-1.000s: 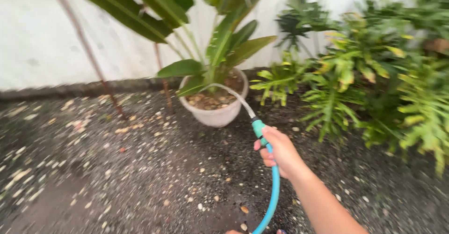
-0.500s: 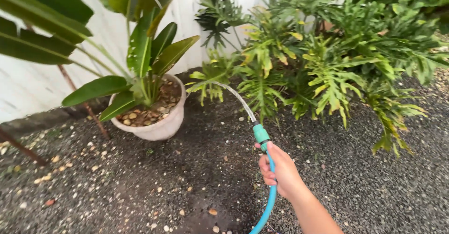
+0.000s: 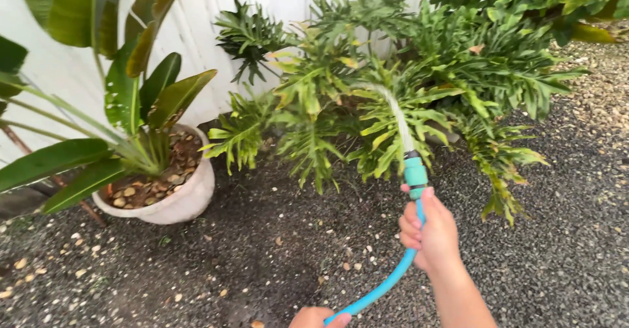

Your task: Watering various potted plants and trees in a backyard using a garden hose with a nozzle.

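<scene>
Since the earlier frame the water stream has swung from the white pot (image 3: 171, 200) to the leafy bush (image 3: 393, 98), right hand (image 3: 432, 233) closed around the soft, bendy, likely slippery hose (image 3: 393, 279) just behind its stiff nozzle (image 3: 415, 171), left hand (image 3: 318, 317) touching the hose lower down, its grip hidden.

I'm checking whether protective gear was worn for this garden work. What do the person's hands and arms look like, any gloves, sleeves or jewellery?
Both hands are bare, with no gloves. The right hand and its forearm show no sleeve, watch, bracelet or ring as far as the frame reaches. Only the fingertips of the left hand show at the bottom edge, also ungloved; its wrist and arm are out of view.
</scene>
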